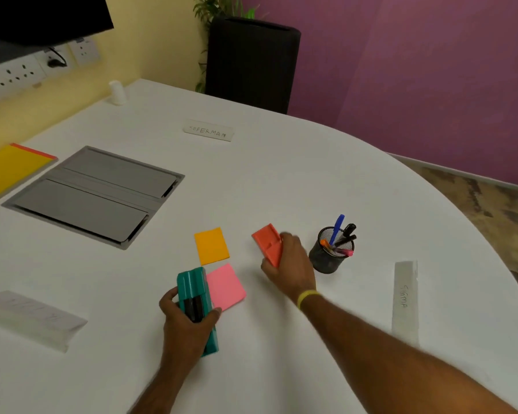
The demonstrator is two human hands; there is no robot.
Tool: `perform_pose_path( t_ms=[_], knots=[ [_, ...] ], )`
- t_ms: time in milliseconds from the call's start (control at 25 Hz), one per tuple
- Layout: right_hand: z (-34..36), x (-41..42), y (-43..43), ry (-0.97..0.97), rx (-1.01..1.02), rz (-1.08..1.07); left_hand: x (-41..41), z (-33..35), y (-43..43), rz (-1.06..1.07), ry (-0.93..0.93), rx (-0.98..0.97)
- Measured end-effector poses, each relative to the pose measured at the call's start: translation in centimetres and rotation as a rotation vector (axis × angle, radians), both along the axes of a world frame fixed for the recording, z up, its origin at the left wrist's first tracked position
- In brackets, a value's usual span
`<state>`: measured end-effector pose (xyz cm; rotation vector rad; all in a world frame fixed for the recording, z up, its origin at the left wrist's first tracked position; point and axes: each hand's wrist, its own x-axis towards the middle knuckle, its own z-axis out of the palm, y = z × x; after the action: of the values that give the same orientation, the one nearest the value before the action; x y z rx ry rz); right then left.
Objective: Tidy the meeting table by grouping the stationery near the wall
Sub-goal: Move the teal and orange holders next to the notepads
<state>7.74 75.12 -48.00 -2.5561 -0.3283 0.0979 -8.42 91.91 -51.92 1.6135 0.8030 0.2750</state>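
Note:
My left hand [186, 324] grips a teal marker holder [192, 283] with black markers in it, low in the middle of the white table [281, 174]. My right hand [290, 264] grips a red-orange holder [268, 242], tilted up off the table. Between the hands lie an orange sticky-note pad [211, 245] and a pink sticky-note pad [226, 286]; the pink one touches the teal holder. A black mesh pen cup [326, 258] with several pens stands just right of my right hand. A yellow notepad [9, 168] lies at the far left, close to the yellow wall.
A grey cable hatch [96, 192] is set into the table at the left. Folded paper name cards lie at the back [208, 130], at the right [405, 300] and at the front left [33, 318]. A small white bottle [116, 91] stands by the wall sockets.

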Motion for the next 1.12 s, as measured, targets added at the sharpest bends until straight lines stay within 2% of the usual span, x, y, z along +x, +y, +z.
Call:
perform_pose_path(
  t_ms=[320, 560, 880, 1120],
  knots=[
    [-0.9, -21.2, -6.4, 0.226, 0.117, -0.194, -13.0, 0.6, -2.9, -0.241, 0.254, 0.1],
    [1.0, -32.0, -10.4, 0.254, 0.195, -0.248, -24.1, 3.8, -7.4, -0.21, 0.305, 0.083],
    [1.7, -43.0, -12.3, 0.265, 0.334, -0.125, -37.7, 7.4, -11.9, -0.166, 0.307, 0.135],
    [4.0, -49.1, -7.9, 0.285, 0.347, -0.007, -45.2, 10.4, -7.7, -0.13, 0.318, 0.193]
  ],
)
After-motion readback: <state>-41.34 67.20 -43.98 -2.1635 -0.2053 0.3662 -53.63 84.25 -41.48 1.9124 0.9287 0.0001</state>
